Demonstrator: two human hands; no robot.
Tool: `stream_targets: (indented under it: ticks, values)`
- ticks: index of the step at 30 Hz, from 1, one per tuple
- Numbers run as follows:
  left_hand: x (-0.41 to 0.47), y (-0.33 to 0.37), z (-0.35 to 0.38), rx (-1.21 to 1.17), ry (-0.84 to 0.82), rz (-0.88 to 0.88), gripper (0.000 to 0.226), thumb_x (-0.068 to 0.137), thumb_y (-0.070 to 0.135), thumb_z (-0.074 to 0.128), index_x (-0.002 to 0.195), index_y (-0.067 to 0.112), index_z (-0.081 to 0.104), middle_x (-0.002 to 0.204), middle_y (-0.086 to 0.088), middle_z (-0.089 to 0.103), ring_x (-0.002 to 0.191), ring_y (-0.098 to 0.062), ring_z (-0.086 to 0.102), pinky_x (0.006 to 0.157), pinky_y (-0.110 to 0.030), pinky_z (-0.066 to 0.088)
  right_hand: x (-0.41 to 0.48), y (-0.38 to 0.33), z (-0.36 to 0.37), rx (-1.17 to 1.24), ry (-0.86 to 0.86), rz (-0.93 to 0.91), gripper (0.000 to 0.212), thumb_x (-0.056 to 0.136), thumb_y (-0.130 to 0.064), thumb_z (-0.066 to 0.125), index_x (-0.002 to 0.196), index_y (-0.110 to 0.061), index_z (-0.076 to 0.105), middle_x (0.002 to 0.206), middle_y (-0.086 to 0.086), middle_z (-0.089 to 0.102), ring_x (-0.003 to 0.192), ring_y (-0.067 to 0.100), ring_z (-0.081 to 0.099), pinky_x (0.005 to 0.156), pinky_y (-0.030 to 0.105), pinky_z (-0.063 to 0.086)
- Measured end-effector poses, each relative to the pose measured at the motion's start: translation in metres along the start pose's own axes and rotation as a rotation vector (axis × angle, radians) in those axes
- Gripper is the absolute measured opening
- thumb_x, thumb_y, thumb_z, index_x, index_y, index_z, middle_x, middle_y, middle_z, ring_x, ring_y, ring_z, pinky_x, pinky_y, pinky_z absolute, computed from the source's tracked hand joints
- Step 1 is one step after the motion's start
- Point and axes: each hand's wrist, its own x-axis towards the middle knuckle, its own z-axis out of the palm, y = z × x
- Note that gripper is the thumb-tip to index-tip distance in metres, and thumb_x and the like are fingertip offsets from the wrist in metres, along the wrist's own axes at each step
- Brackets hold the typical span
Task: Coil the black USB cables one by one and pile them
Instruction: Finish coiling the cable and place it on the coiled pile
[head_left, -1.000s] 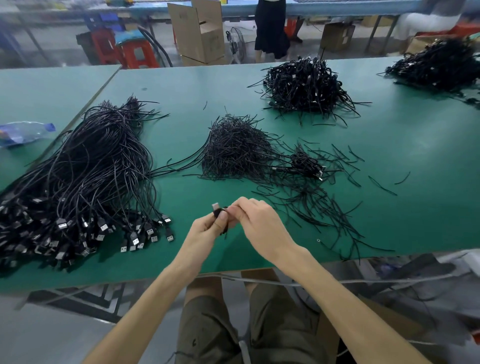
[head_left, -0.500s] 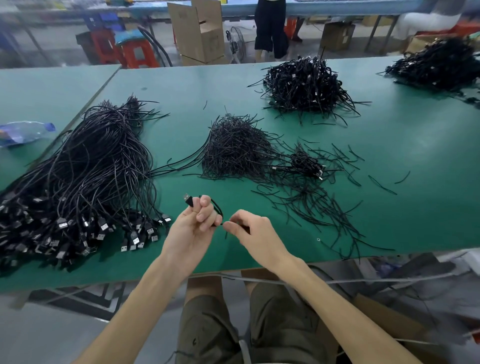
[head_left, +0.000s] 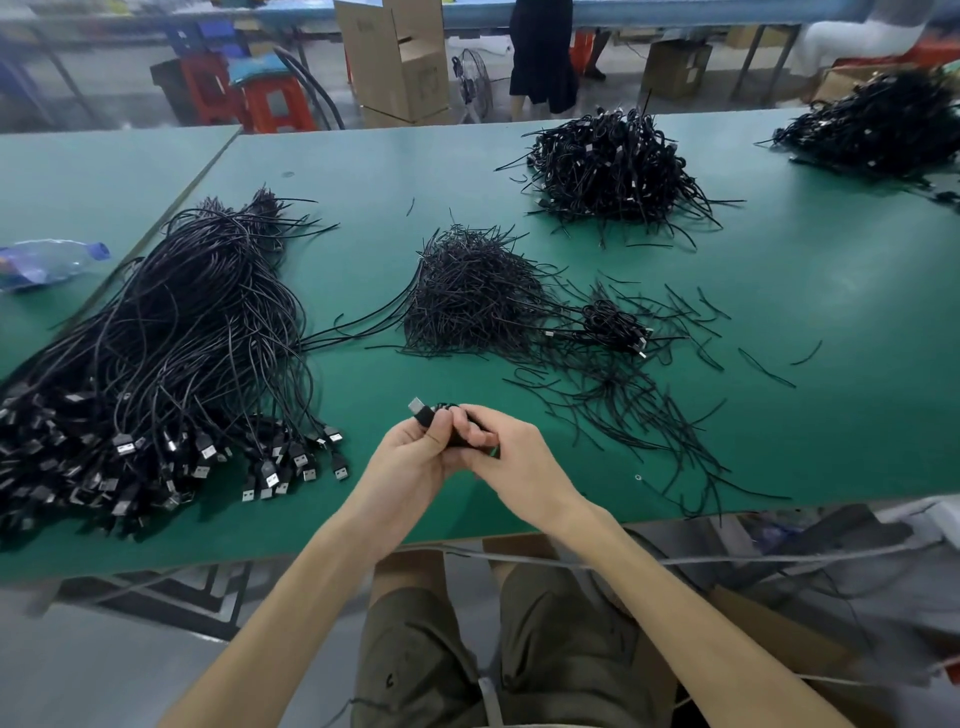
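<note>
My left hand (head_left: 410, 460) and my right hand (head_left: 511, 460) meet over the near part of the green table (head_left: 831, 291), both closed on one black USB cable (head_left: 423, 413). Its metal plug sticks out up and to the left above my left thumb; the rest of the cable is bunched between my fingers and mostly hidden. A big bundle of uncoiled USB cables (head_left: 156, 364) lies at the left, plugs toward me. A small pile of coiled cables (head_left: 613, 325) lies at centre right.
A heap of short black ties (head_left: 467, 296) lies mid-table, with loose ties (head_left: 649, 415) scattered to its right. Two large cable piles (head_left: 608, 166) (head_left: 883, 124) lie at the back. A plastic bottle (head_left: 47, 262) rests far left. Cardboard boxes and red stools stand beyond the table.
My hands had moved apart with the cable stretched between them; now they are together again, with the cable bunched between them and the plug pointing up-left.
</note>
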Motion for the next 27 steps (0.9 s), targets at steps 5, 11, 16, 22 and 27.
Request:
stream_targets:
  ticks: [5, 11, 16, 22, 27]
  values:
    - [-0.005, 0.003, -0.002, 0.344, 0.055, 0.038, 0.025, 0.099, 0.024, 0.054, 0.090, 0.010, 0.073, 0.100, -0.015, 0.073, 0.100, -0.029, 0.067, 0.097, -0.045, 0.051, -0.003, 0.006, 0.003, -0.018, 0.031, -0.024, 0.033, 0.091, -0.009, 0.070, 0.121, -0.019, 0.068, 0.106, -0.006, 0.072, 0.096, 0.005, 0.065, 0.084, 0.019, 0.053]
    - [-0.011, -0.003, 0.000, 0.373, 0.142, 0.078, 0.026, 0.096, 0.026, 0.056, 0.087, 0.004, 0.064, 0.090, -0.013, 0.069, 0.092, -0.026, 0.066, 0.092, -0.042, 0.052, -0.003, 0.009, 0.009, -0.116, -0.065, -0.023, 0.025, 0.097, -0.023, 0.066, 0.120, -0.020, 0.057, 0.110, -0.005, 0.064, 0.099, 0.011, 0.060, 0.090, 0.036, 0.052]
    - [-0.012, -0.002, -0.003, 0.299, 0.132, 0.092, 0.025, 0.096, 0.024, 0.054, 0.083, 0.003, 0.058, 0.086, -0.009, 0.068, 0.090, -0.023, 0.066, 0.083, -0.029, 0.055, -0.003, 0.004, 0.006, -0.053, -0.080, -0.039, 0.033, 0.092, -0.028, 0.074, 0.121, -0.019, 0.060, 0.108, -0.006, 0.066, 0.096, 0.007, 0.061, 0.084, 0.022, 0.050]
    - [-0.013, 0.002, -0.004, 0.263, 0.061, 0.091, 0.025, 0.098, 0.019, 0.050, 0.087, -0.002, 0.055, 0.087, -0.013, 0.066, 0.086, -0.030, 0.063, 0.078, -0.034, 0.057, -0.001, 0.001, -0.004, 0.070, -0.101, 0.030, 0.031, 0.089, -0.018, 0.076, 0.119, -0.016, 0.069, 0.096, 0.007, 0.061, 0.074, 0.012, 0.064, 0.069, 0.027, 0.055]
    - [-0.017, 0.007, -0.005, 0.236, 0.025, 0.032, 0.025, 0.098, 0.016, 0.050, 0.089, -0.002, 0.064, 0.094, -0.012, 0.073, 0.097, -0.026, 0.070, 0.084, -0.033, 0.058, -0.002, 0.002, -0.003, 0.078, -0.114, 0.027, 0.027, 0.089, -0.016, 0.076, 0.116, -0.020, 0.072, 0.087, 0.004, 0.054, 0.069, 0.010, 0.063, 0.066, 0.025, 0.057]
